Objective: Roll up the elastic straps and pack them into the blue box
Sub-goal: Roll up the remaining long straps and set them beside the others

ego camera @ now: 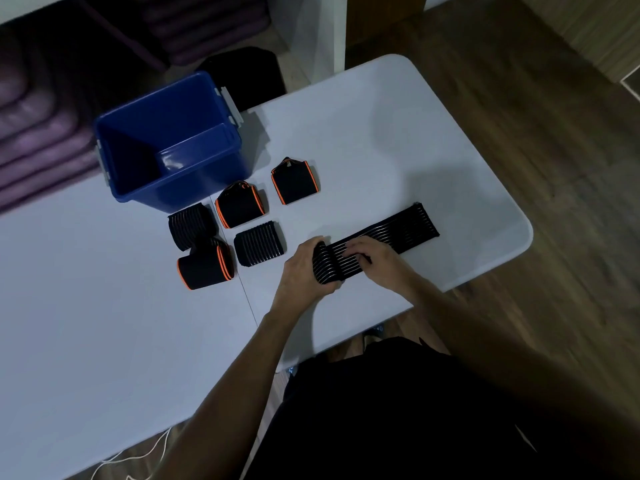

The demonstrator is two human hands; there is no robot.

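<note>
We see the blue box [173, 143] standing upright and open, nothing visible inside it. Just in front of the box lie five rolled straps: two black ribbed rolls [191, 225] [259, 242] and three black rolls edged in orange [239, 204] [294, 181] [206, 266]. The orange-edged roll farthest from the box leans against a ribbed one. Further from the box, to its right, a long black ribbed strap [391, 230] lies flat, its near end partly rolled.
</note>
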